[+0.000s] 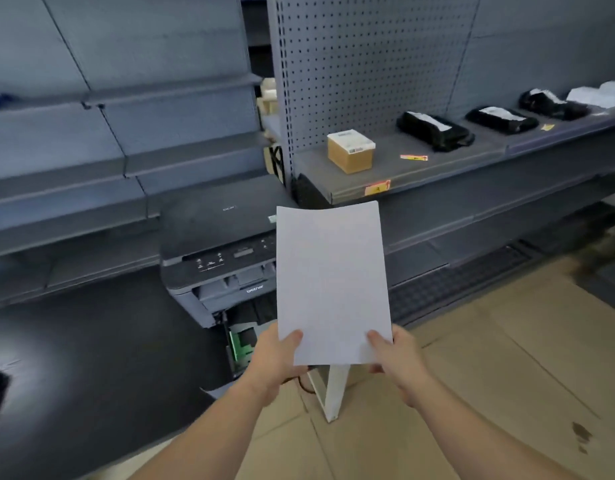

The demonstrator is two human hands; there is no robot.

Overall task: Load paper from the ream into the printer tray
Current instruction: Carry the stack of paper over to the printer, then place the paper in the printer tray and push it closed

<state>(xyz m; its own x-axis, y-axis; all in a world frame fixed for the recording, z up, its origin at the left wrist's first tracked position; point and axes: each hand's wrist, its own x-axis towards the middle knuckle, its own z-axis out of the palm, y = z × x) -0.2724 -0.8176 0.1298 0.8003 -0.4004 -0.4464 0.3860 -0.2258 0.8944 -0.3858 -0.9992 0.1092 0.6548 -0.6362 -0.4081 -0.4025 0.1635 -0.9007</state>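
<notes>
**Both hands steady the paper stack above the open tray**

Our left hand (276,362) and right hand (398,358) each pinch a lower corner of the paper stack (332,282), keeping it upright and square, we judge, for feeding. It hangs in front of the Brother printer (219,251), above its pulled-out tray (242,341). On the shelf (420,168) we count one cardboard box (350,150) and three black packets (434,129).

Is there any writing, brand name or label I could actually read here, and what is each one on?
"brother": on the front of the printer, below its control panel.
Pale lettering on the printer's lid: too blurred to read.
Barcode label on the small cardboard box: too small.
White labels on the black packages: unreadable.
Orange tag on the shelf edge: blurred.
Held paper: blank.
</notes>
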